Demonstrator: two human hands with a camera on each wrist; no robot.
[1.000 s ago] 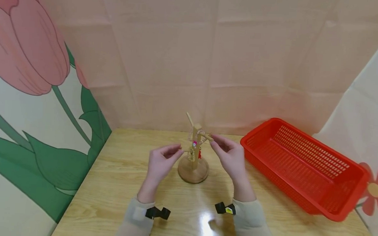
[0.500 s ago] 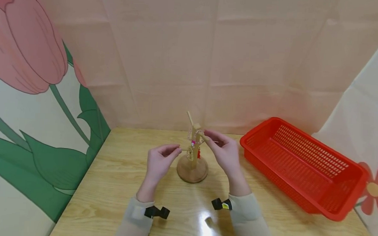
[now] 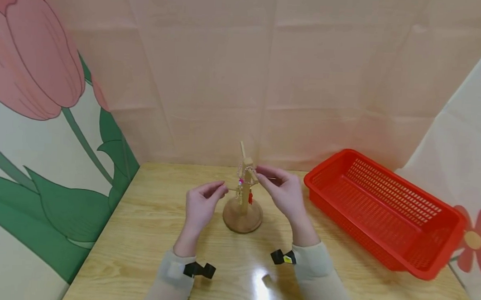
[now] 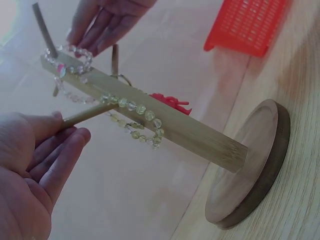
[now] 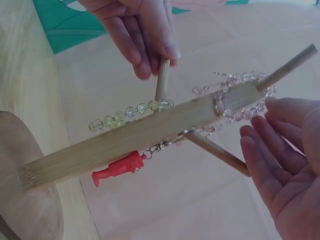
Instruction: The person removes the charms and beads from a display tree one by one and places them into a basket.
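Note:
A wooden jewelry stand with a round base and slanting pegs stands upright on the table. My left hand pinches the end of one peg between thumb and fingers. On that peg hangs a pale yellow-green bead bracelet. Near the top, a clear pinkish bead bracelet loops round the post. My right hand pinches at its beads with thumb and forefinger, while the other fingers lie by the tip of another peg. A red figure keychain hangs from that peg.
A red perforated plastic basket stands at the right on the wooden table. Behind the table hangs a plain pinkish cloth. A tulip-printed cloth covers the left side, and a white flower-printed one the right.
The stand has turned slightly and shifted a little left. My right hand has moved left, from a peg's tip to the beads near the post; my left hand keeps its pinch.

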